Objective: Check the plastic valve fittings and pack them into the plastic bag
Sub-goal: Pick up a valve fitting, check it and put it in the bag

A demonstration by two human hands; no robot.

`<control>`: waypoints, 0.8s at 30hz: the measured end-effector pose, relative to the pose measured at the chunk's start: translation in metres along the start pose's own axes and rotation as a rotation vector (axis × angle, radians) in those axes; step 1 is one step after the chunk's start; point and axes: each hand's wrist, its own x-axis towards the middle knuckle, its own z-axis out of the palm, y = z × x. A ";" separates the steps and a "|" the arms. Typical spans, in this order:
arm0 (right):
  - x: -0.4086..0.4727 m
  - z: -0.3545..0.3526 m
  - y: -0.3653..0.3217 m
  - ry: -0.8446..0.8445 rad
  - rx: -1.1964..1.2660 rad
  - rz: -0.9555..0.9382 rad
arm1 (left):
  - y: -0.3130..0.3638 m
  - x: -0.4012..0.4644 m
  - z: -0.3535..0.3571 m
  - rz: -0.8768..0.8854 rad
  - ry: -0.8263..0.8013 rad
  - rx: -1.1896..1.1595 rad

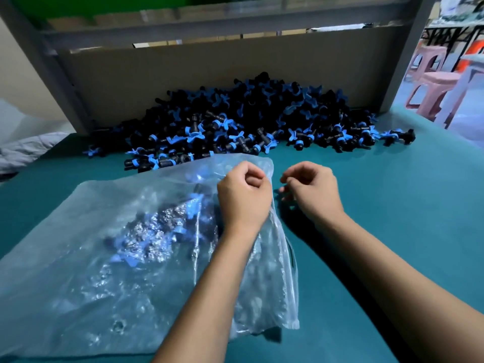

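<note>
Teal table (392,205), one bag (78,244), two hands

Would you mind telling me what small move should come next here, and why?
Probably the right hand should reach forward to the pile of valve fittings: it holds nothing, while the left hand pinches the plastic bag at its edge.
</note>
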 end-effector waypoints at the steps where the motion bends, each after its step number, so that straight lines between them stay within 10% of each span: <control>1: 0.009 0.001 0.002 0.018 -0.143 -0.042 | -0.005 -0.004 0.003 0.005 -0.036 0.064; 12: 0.107 0.047 -0.008 -0.493 -1.158 -0.280 | -0.028 -0.004 0.011 -0.065 -0.103 0.216; 24: 0.064 -0.009 -0.001 -0.225 -0.828 -0.334 | -0.029 -0.003 0.010 -0.054 -0.087 0.171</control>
